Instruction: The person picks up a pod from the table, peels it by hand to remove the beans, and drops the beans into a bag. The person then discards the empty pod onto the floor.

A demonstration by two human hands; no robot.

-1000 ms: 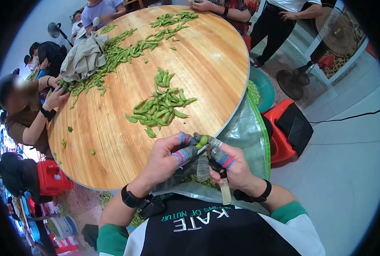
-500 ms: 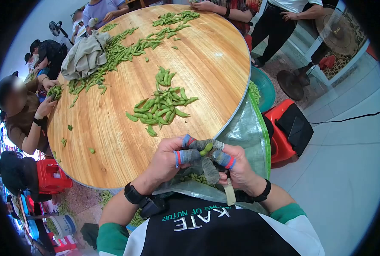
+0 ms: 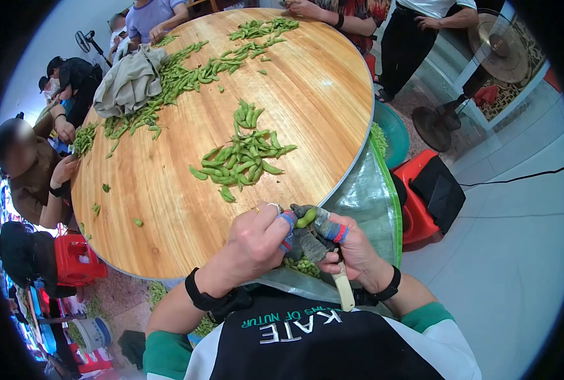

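Observation:
A green soybean pod [image 3: 306,219] is between my two hands, just past the table's near edge. My right hand [image 3: 353,250], with knitted finger covers, is closed around the pod and a tool with a cream handle [image 3: 343,289]; the tool's working end is hidden. My left hand [image 3: 259,237] shows its back, its covered fingers curled against the pod's left end. Shelled green beans [image 3: 303,266] lie below my hands on a clear plastic sheet [image 3: 358,190]. A small pile of soybean pods [image 3: 244,158] is on the round wooden table [image 3: 161,215] ahead.
A longer heap of pods [image 3: 193,73] and a grey cloth [image 3: 130,82] lie farther back. Other people sit around the table; one person [image 3: 31,158] handles pods at left. At right are a teal basin [image 3: 392,136], a red stool [image 3: 415,202] and a standing fan [image 3: 443,120].
My left hand has rolled over so its back faces up, with its thumb no longer showing. The pod stays in nearly the same place. The person at left has moved their hands apart.

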